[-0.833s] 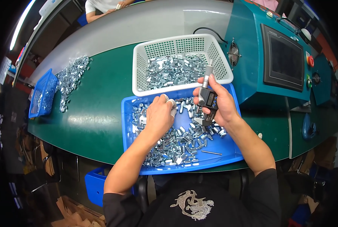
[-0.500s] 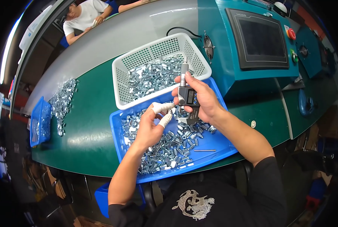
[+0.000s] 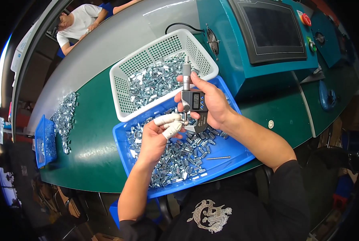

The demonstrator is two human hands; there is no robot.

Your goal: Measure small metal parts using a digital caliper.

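Note:
My right hand (image 3: 213,102) grips a digital micrometer (image 3: 191,100) with a small screen, held upright over the blue tray (image 3: 235,154). My left hand (image 3: 157,136), with white finger cots on two fingers, pinches a small silver metal part (image 3: 183,118) at the micrometer's jaws. The blue tray holds several shiny metal parts (image 3: 179,154) and a thin metal pin (image 3: 218,158). Behind it stands a white mesh basket (image 3: 125,80) with more of the same parts.
A teal machine (image 3: 244,76) with a dark screen (image 3: 272,30) and a red button (image 3: 306,19) stands at the right. A loose heap of parts (image 3: 65,118) and a small blue bin (image 3: 43,140) lie at the left. Another person (image 3: 81,22) sits across the table.
My left hand rose out of the tray's parts with one piece and brought it to the micrometer. The view shifted, with tray and basket now further right.

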